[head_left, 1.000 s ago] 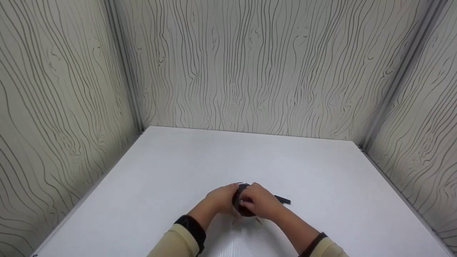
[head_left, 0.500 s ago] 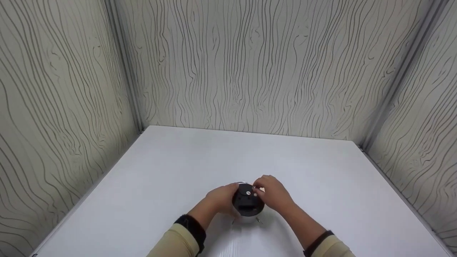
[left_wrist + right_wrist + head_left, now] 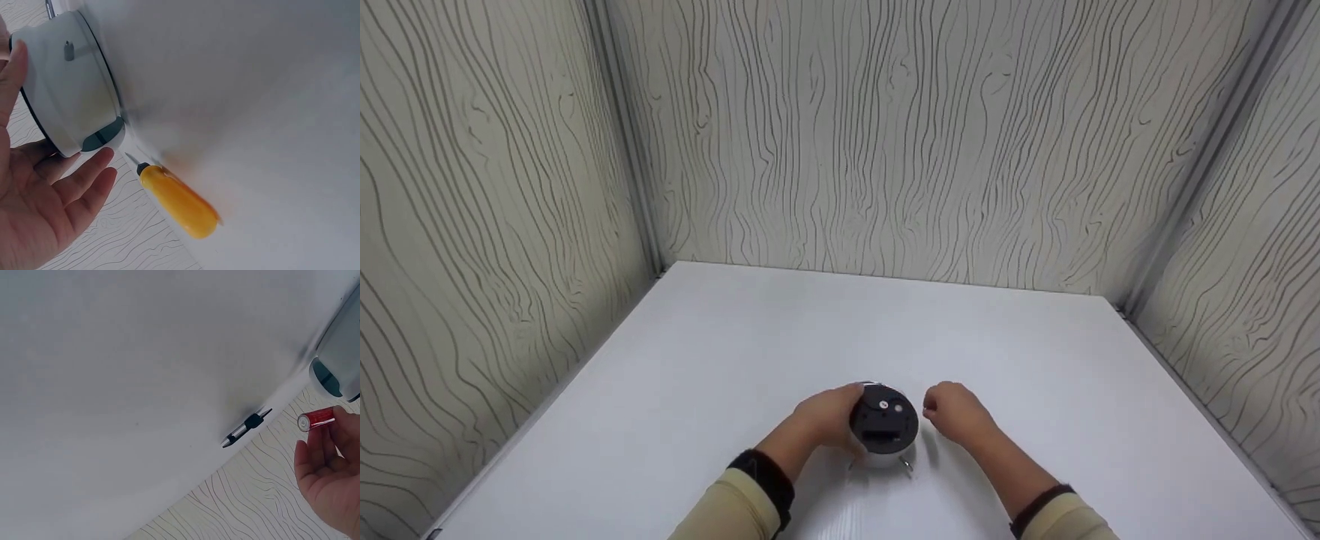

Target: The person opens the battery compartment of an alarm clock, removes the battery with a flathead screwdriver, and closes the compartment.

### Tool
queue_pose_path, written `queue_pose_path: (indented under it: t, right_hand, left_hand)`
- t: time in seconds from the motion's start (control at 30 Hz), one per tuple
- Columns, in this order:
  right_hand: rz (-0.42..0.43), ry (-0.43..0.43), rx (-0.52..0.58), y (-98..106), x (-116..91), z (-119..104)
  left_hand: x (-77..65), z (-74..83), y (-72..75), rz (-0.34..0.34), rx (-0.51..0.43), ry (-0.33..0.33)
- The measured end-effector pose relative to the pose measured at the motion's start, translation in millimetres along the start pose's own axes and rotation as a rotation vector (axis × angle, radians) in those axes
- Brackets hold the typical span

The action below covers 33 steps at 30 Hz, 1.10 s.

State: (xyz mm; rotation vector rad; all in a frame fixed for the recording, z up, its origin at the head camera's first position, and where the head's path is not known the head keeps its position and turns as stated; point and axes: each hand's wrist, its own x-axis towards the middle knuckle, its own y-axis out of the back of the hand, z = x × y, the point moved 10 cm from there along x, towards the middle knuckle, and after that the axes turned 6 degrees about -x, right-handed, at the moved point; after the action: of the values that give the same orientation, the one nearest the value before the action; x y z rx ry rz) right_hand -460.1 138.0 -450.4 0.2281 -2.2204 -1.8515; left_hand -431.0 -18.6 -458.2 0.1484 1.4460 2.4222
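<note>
My left hand (image 3: 826, 416) holds a round white alarm clock (image 3: 883, 420) by its left side, thumb on the rim. Its black back, with small light knobs and a dark rectangular recess low down, faces up toward me. Two thin metal feet poke out at the near side. In the left wrist view, the fingers lie around the clock's white shell (image 3: 70, 84). Just right of the clock is my right hand (image 3: 956, 411), apart from it. A small red battery (image 3: 322, 418) is pinched between that hand's thumb and fingers, its flat metal end showing in the right wrist view.
A yellow-handled tool (image 3: 179, 202) with a thin pointed metal tip lies beyond the left hand. On the right side lies a slim black-and-silver tool (image 3: 247, 428). Wood-grain patterned walls enclose the white table (image 3: 780, 322) at the back and sides.
My right hand has moved from over the clock's back to the right, away from it, uncovering the knobs and the recess. The left hand and the clock have stayed nearly still.
</note>
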Motion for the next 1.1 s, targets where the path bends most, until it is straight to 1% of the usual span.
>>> queue_pose_path:
  t: [0.1, 0.2, 0.3, 0.53, 0.67, 0.9, 1.1]
  right_hand:
    - [-0.057, 0.013, -0.008, -11, -2, 1]
    - [-0.079, 0.022, 0.006, -18, -3, 2]
    - [-0.073, 0.040, 0.005, -21, -4, 1]
    - [-0.084, 0.041, 0.011, -25, -5, 1]
    - [-0.079, 0.057, 0.006, -26, -5, -1]
    - [-0.045, 0.090, -0.007, -25, -6, -5]
    - [-0.067, 0.075, -0.018, -26, -6, -4]
  left_hand:
    - [0.0, 0.5, -0.4, -0.005, 0.003, 0.006]
    - [0.5, 0.8, -0.8, -0.003, 0.019, 0.002]
    - [1.2, 0.8, -1.6, -0.001, 0.033, -0.006]
    - [2.2, -0.4, -2.5, 0.003, 0.031, -0.005]
    - [3.1, -0.4, -2.7, 0.004, 0.045, -0.012]
    - [3.1, 0.0, -2.4, -0.004, 0.052, -0.017]
    - [1.9, 1.0, 0.0, -0.002, 0.038, -0.012]
